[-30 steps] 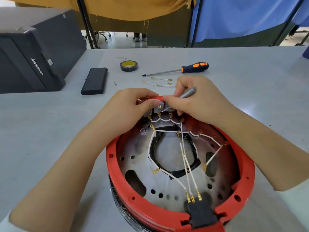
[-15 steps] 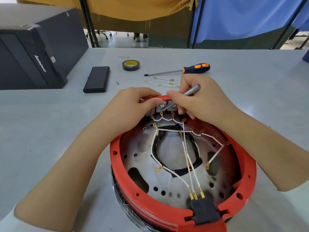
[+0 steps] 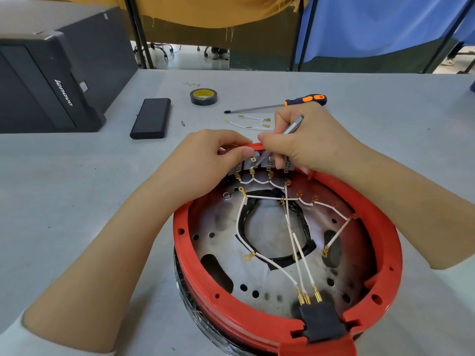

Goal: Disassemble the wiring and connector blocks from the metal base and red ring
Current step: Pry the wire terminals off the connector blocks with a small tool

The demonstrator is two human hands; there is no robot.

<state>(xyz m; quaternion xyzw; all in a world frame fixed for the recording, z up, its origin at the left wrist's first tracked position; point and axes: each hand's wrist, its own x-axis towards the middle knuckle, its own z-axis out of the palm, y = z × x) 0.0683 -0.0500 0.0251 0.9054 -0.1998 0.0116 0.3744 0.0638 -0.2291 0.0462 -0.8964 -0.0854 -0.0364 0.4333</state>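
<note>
Slippage is the main risk: the right hand [image 3: 308,140] pinches a thin metal tool [image 3: 293,128], its tip down among the connector blocks [image 3: 262,164] at the far rim of the red ring [image 3: 195,255]. If the tip skids off a terminal it could jab the left thumb, which is pressed on the blocks just beside it. The left hand [image 3: 213,160] curls over the rim, thumb and fingers [image 3: 241,151] gripping the leftmost blocks. Levering too hard could bend a brass lug or tear a wire [image 3: 295,242] out of its crimp. Whether the tip sits in a screw or under a tab I cannot tell, as the right fingers hide it.

The ring rests on the worktop [image 3: 77,176], with the metal base [image 3: 226,258] seated inside it, below and toward the person from both hands. Together they act as a shallow dish: white wires cross it from the blocks under the fingers to a black plug [image 3: 321,322] at the near rim, and several loose ring lugs lie on the plate. A tugged wire could snag on these.

Beyond the fingers, on the worktop, lie two freed wires [image 3: 246,123], a screwdriver [image 3: 277,105], a tape roll [image 3: 203,96], and a black slab [image 3: 151,121]; to the left stands a computer case [image 3: 51,80].
</note>
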